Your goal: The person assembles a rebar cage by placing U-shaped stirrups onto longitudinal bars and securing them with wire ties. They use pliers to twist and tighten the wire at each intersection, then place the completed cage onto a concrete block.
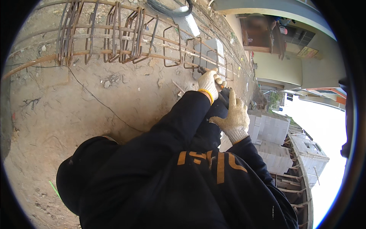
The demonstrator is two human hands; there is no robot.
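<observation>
The left hand, in a cream knitted glove with a yellow edge at the wrist, had its fingers clamped on a dark tool with a touch of orange; the glove hid much of it, so its kind could not be told. The right hand, gloved alike, was at the tool's nearer end, its thumb spread apart from the fingers; whether the fingertips touched the tool was unclear. The tool was by the right-hand part of a cage of rusty steel bars, its far tip close to the lowest bar. Bent steel loops sat around the bars, bunched toward the left and looser toward the right. A pale block stood at the cage near the left hand; another lay farther up beside a coil of black hose. A thin wire crossed the dirt ground. The person wore a dark sweatshirt with orange print. Off to the right were stacks of pale blocks and a building.
</observation>
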